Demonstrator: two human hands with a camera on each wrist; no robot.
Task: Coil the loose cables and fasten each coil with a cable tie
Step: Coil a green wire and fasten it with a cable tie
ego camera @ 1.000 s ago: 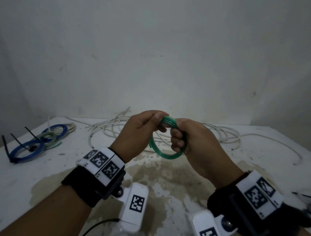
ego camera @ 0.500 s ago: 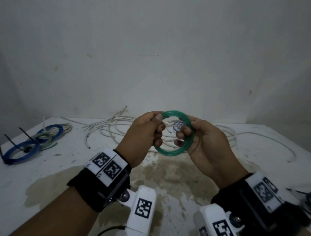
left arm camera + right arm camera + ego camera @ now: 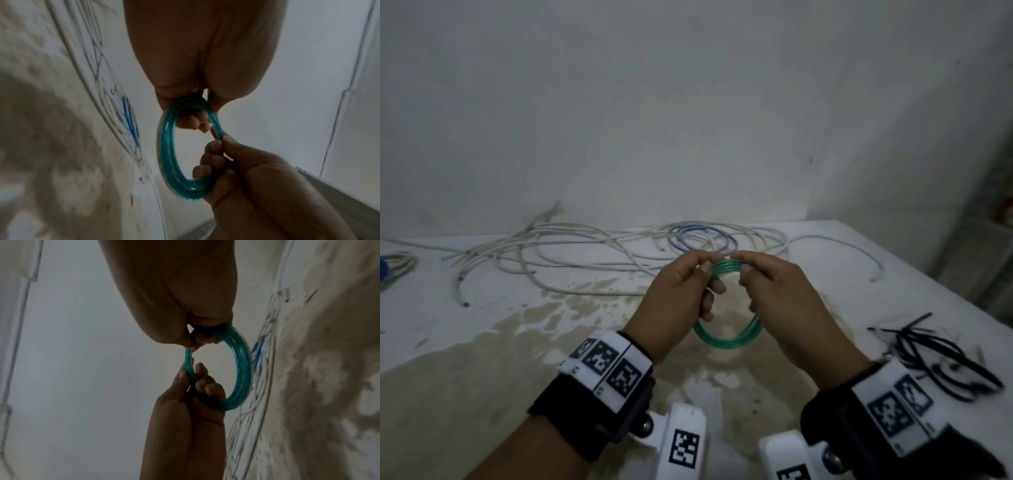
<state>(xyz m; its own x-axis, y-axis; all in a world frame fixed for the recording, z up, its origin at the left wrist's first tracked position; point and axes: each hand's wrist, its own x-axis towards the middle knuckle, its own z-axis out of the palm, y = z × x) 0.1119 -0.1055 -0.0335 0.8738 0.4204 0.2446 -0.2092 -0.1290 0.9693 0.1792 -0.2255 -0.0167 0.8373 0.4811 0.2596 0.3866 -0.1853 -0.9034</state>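
Green cable coil [image 3: 727,337] held above the stained table [image 3: 482,342] | left hand [image 3: 681,294] and right hand [image 3: 780,298] pinch its top, either side | Advice: keep loops stacked, one hand gripping, before fetching a black cable tie [image 3: 935,356] lying at right.

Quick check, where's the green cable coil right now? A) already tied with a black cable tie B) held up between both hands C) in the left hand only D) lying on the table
B: the green cable coil is off the table, with the left hand and the right hand each gripping one side of it; no cable tie shows on it.
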